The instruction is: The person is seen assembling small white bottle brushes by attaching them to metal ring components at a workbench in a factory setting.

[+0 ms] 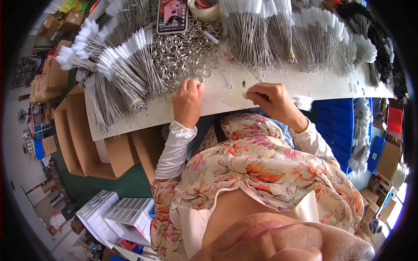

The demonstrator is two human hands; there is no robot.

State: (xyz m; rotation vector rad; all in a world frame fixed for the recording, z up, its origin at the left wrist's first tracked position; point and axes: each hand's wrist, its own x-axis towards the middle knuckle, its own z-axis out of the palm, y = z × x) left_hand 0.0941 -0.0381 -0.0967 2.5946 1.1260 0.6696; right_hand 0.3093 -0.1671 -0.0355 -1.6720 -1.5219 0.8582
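Note:
My left hand [188, 101] rests on the white table [183, 108], its fingertips at the near edge of a heap of metal split rings [180, 50]; whether a ring is pinched in them is hidden. My right hand [272, 100] is closed on thin wire-handled brushes [300, 102], whose white bristle end sticks out to the right of the hand. A single thin brush [226, 52] lies on the table beyond both hands.
Bundles of wire brushes with white bristles [117, 65] cover the left and far side of the table, more bundles [313, 39] at the right. A phone [172, 16] stands behind the rings. Open cardboard boxes [82, 135] sit left, blue bins [337, 122] right.

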